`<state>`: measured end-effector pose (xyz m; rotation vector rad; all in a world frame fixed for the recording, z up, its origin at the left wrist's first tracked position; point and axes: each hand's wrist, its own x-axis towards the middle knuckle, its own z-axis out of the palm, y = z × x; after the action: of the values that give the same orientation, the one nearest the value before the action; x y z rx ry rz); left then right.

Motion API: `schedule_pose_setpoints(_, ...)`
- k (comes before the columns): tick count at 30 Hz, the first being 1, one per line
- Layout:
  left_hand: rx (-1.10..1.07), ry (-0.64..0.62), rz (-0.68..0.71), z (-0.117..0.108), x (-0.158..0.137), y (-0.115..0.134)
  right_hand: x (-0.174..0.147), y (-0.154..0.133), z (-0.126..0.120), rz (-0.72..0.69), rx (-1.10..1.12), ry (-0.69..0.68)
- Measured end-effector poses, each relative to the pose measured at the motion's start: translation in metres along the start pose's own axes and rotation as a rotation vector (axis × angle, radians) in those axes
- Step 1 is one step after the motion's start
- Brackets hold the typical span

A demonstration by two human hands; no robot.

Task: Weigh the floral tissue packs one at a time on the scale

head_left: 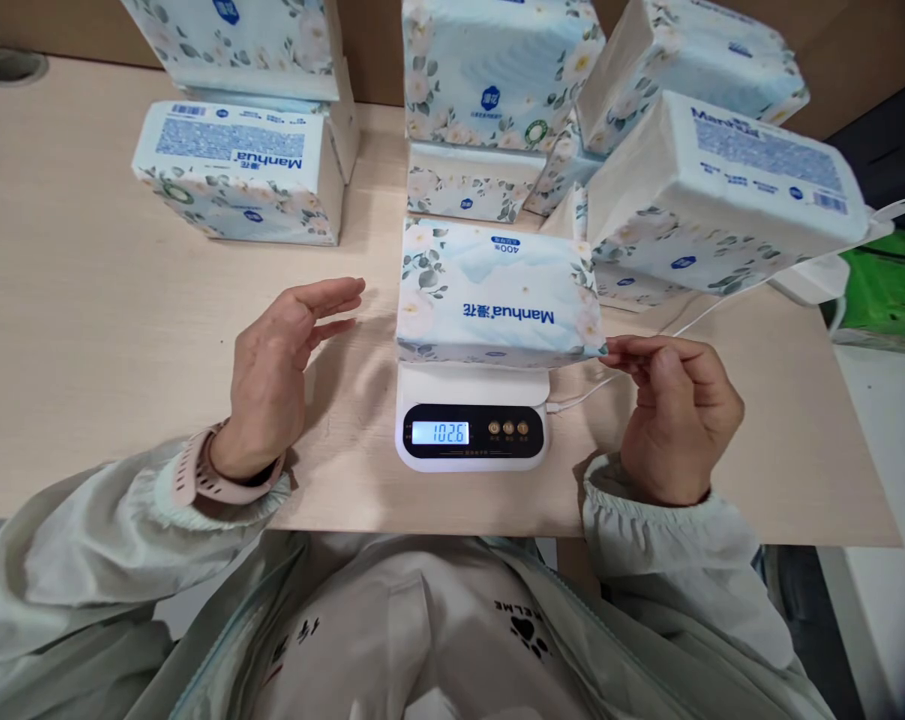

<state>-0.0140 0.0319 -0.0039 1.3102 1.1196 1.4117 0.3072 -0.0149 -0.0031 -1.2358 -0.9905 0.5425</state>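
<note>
A floral tissue pack (497, 290) marked "Manhua" lies flat on a white digital scale (473, 455). The scale's lit display reads about 102.6. At the pack's near right corner, my right hand (669, 410) pinches the wrapper between thumb and fingers. My left hand (276, 370) is held over the table to the left of the pack, apart from it. Its fingers stretch toward the pack and hold nothing; a pink band circles that wrist.
Behind the scale stand stacked tissue packs (497, 75). Another stack (234, 180) is at the back left, and more packs (722, 200) lean at the right. A white cable (587, 392) runs from the scale. Something green (891, 290) sits beyond the table (84, 330).
</note>
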Motion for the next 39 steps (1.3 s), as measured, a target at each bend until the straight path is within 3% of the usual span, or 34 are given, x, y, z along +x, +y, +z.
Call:
schedule_pose_setpoints(18, 0.006, -0.001, -0.025, 0.005, -0.003, 0.01, -0.002, -0.007, -0.003, 0.011, -0.193, -0.046)
schedule_pose_setpoints(30, 0.029, -0.076, 0.092, 0.009, -0.013, 0.015, -0.004, 0.001, -0.014, 0.053, -0.202, -0.265)
schedule_pose_setpoints(39, 0.062, -0.034, 0.094, 0.007, -0.01, 0.012, -0.002, -0.004, -0.009, 0.016, -0.206, -0.187)
